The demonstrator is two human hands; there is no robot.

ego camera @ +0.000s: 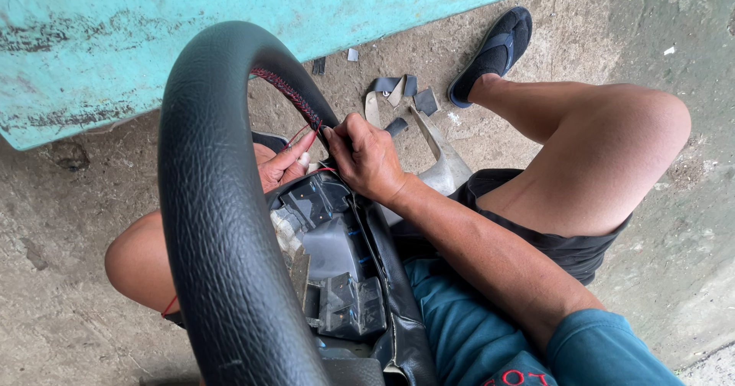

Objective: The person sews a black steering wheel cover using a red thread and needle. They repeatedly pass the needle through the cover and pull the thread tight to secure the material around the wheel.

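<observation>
So the steering wheel (222,225) sits btwn the person's knees w/ its black leather cover half sewn, red stitching (289,94) running along the inner rim at the top. Right hand (366,156) is just below that seam, fingers closed, pinching the red thread (300,133); left hand (279,164) is behind the rim, fingers partly out, touching the cover. Leather scraps (402,95) lie on the concrete floor (46,279) past the wheel, near a black sandal (494,49).

The person wears a teal shirt (490,340) with short sleeves, down at 5 o'clock. It has red letters near the bottom edge. The shorts (566,244) are black. A dark flip-flop (494,49) is on one foot, up at 1 o'clock. The arms, hands and legs are bare.
</observation>
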